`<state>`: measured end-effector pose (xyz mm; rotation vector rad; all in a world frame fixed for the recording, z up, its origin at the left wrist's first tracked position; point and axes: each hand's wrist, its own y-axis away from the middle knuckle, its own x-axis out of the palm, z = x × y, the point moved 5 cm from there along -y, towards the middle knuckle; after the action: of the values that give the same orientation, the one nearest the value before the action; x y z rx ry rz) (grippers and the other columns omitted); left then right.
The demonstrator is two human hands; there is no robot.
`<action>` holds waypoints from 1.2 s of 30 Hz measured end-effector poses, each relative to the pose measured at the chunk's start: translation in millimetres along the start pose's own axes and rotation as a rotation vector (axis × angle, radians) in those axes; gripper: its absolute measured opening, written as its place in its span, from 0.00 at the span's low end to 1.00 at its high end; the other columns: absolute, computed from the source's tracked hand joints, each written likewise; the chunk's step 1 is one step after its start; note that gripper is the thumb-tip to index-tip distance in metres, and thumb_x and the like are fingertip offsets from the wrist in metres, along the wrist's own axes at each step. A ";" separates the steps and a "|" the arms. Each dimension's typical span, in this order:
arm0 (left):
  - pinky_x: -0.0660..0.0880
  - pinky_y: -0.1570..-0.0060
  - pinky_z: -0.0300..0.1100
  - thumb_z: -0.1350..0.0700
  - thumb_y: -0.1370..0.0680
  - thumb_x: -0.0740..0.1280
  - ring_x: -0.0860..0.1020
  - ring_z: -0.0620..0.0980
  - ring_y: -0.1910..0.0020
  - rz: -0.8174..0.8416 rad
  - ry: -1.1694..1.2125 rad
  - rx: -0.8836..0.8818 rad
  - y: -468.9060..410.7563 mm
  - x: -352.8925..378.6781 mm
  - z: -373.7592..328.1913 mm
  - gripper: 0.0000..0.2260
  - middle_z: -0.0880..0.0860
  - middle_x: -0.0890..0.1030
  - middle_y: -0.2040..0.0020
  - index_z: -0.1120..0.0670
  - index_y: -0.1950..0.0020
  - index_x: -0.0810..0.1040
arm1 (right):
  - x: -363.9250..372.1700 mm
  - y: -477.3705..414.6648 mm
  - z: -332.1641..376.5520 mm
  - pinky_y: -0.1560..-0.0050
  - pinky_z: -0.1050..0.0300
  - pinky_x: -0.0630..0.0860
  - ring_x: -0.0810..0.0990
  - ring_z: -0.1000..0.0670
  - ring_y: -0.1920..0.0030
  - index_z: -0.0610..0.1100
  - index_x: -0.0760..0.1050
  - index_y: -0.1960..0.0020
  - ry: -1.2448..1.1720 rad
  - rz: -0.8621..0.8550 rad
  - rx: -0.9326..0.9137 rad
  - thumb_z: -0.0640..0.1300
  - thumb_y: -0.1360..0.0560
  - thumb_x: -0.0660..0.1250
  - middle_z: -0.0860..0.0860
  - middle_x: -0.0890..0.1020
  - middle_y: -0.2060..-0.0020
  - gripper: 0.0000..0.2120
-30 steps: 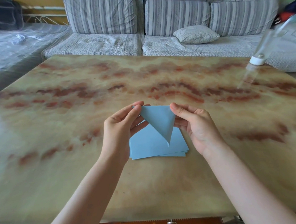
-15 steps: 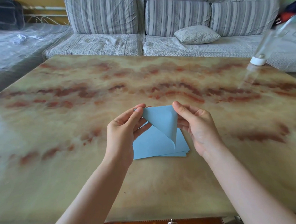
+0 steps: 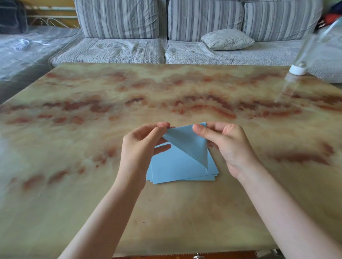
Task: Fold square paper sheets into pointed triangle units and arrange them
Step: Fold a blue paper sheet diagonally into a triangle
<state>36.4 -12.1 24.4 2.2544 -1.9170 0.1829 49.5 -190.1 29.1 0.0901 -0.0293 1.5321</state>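
Centre frame, over desk (image 3: 81, 200) | left hand (image 3: 139, 148) pinching blue sheet (image 3: 188, 143) at upper-left corner, right hand (image 3: 231, 144) pinching upper-right | best: match edges exactly before creasing, clear of stack (image 3: 175, 172) below

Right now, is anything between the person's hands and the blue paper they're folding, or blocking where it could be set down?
Nothing between: left hand and right hand already pinch the folded sheet by its top corners. The stack of blue sheets lies directly beneath it; bare table lies to either side. The bottle stands far off.
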 end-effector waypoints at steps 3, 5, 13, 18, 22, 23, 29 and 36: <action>0.77 0.62 0.36 0.50 0.29 0.74 0.80 0.41 0.63 0.022 -0.377 0.165 -2.2 -1.3 -12.4 0.05 0.44 0.84 0.64 0.46 0.54 0.84 | 3.2 1.9 2.9 0.60 0.66 0.76 0.82 0.54 0.65 0.40 0.83 0.59 0.102 0.046 -0.030 0.41 0.30 0.74 0.48 0.85 0.65 0.04; 0.69 0.68 0.34 0.48 0.31 0.75 0.73 0.38 0.71 0.031 -0.555 0.218 -3.5 -0.7 -14.3 0.03 0.39 0.79 0.71 0.44 0.59 0.84 | 5.9 3.4 3.3 0.59 0.67 0.76 0.82 0.54 0.65 0.42 0.83 0.60 0.168 0.071 -0.049 0.41 0.30 0.74 0.48 0.86 0.65 0.03; 0.67 0.65 0.28 0.51 0.30 0.75 0.73 0.38 0.66 0.110 -0.657 0.307 -3.1 3.1 -12.8 0.03 0.38 0.78 0.69 0.45 0.63 0.83 | 5.1 3.4 4.5 0.56 0.64 0.78 0.83 0.53 0.63 0.43 0.83 0.60 0.205 0.067 -0.064 0.42 0.32 0.75 0.47 0.86 0.63 0.03; 0.69 0.61 0.27 0.54 0.28 0.74 0.77 0.36 0.65 0.092 -0.588 0.302 -1.6 4.8 -11.5 0.03 0.42 0.83 0.65 0.49 0.62 0.84 | 4.5 4.0 2.7 0.54 0.61 0.77 0.82 0.52 0.61 0.44 0.83 0.57 0.070 0.036 -0.023 0.49 0.35 0.75 0.46 0.86 0.60 0.10; 0.69 0.60 0.28 0.55 0.28 0.74 0.77 0.36 0.65 0.091 -0.564 0.291 0.7 7.4 -9.0 0.04 0.42 0.83 0.65 0.48 0.63 0.83 | 0.8 2.5 3.8 0.56 0.63 0.77 0.81 0.50 0.61 0.39 0.82 0.56 -0.010 0.004 -0.031 0.44 0.32 0.74 0.39 0.84 0.58 0.09; 0.69 0.60 0.29 0.55 0.28 0.74 0.77 0.36 0.65 0.092 -0.557 0.285 0.4 7.4 -9.0 0.04 0.42 0.83 0.64 0.48 0.63 0.83 | 0.8 2.1 3.9 0.58 0.64 0.77 0.80 0.50 0.61 0.39 0.82 0.57 -0.019 0.003 -0.032 0.43 0.32 0.74 0.40 0.84 0.59 0.08; 0.69 0.61 0.30 0.54 0.28 0.74 0.77 0.36 0.66 0.091 -0.517 0.246 -1.9 6.8 -6.2 0.04 0.41 0.83 0.66 0.48 0.63 0.84 | 0.5 0.2 0.1 0.62 0.66 0.75 0.81 0.52 0.63 0.37 0.82 0.54 0.014 0.010 0.012 0.47 0.32 0.74 0.41 0.85 0.58 0.14; 0.67 0.70 0.30 0.53 0.27 0.73 0.74 0.37 0.70 0.094 -0.436 0.174 -4.7 0.3 -5.3 0.03 0.42 0.81 0.69 0.50 0.61 0.84 | -2.0 2.7 0.7 0.62 0.67 0.75 0.82 0.54 0.64 0.41 0.83 0.58 0.097 0.061 0.039 0.42 0.31 0.74 0.48 0.85 0.63 0.05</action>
<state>41.2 -10.6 29.4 2.4784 -2.3005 -0.1504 46.8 -192.0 29.7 0.0462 0.0751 1.5968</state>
